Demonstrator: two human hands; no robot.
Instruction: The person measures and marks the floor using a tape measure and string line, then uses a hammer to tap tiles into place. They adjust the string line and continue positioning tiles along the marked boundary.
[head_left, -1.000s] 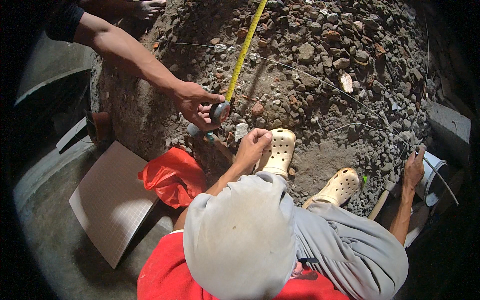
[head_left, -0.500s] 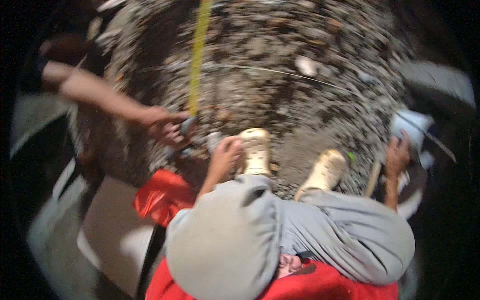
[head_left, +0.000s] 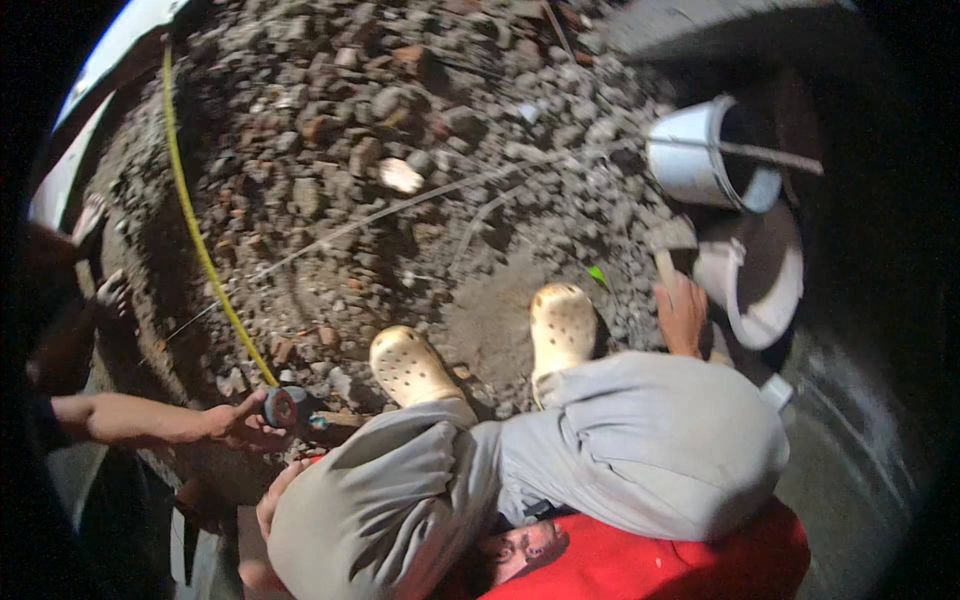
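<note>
At the right, my right hand (head_left: 683, 318) is closed on a hand tool with a pale handle (head_left: 664, 266) and a flat grey head (head_left: 672, 236); the exact kind is unclear. Its head rests by the stones, beside a pale plastic container (head_left: 722, 275). A light-blue bucket (head_left: 684, 152) lies tipped on its side farther off. My left hand (head_left: 270, 498) is beside my left knee, which hides most of it, so its grip cannot be made out. To the left, another person's hand (head_left: 235, 424) holds a tape measure (head_left: 282, 405), its yellow blade (head_left: 190, 215) stretched away across the ground.
Rubble and stones (head_left: 380, 120) cover the ground ahead. A thin string (head_left: 400, 204) crosses them diagonally. My cream clogs (head_left: 408, 366) stand on the dirt. A grey slab (head_left: 700, 28) lies at the far right, and a white piece (head_left: 401, 176) sits among the stones.
My right hand has left the bucket and taken hold of the tool. My left hand has drawn back from my left shoe to beside the knee. The view has swung right.
</note>
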